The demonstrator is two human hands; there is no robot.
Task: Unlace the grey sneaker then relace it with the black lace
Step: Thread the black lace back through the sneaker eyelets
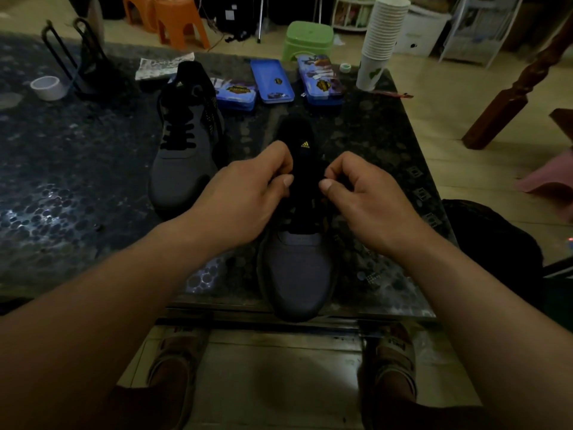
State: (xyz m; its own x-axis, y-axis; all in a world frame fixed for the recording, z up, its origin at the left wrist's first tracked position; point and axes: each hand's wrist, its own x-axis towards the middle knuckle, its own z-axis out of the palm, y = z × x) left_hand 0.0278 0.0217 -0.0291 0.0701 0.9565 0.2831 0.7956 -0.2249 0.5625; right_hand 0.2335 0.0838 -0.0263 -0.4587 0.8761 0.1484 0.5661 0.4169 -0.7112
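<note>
Head view, dim light. Grey sneaker (297, 268) sits on the near edge of the dark speckled surface (77, 181), toe toward the person, black tongue up. Left hand (245, 193) at the left side of the tongue, fingers curled, thumb and forefinger pinching the black lace (310, 212). Right hand (362, 193) at the right side, same pinch on the lace. Lace crosses the lower eyelets; upper rows too dark to tell. Second sneaker (183, 169) far left of it, laced. Blue boxes (272, 80), cup stack (383, 41) and tape roll (48, 87) along the far side.
</note>
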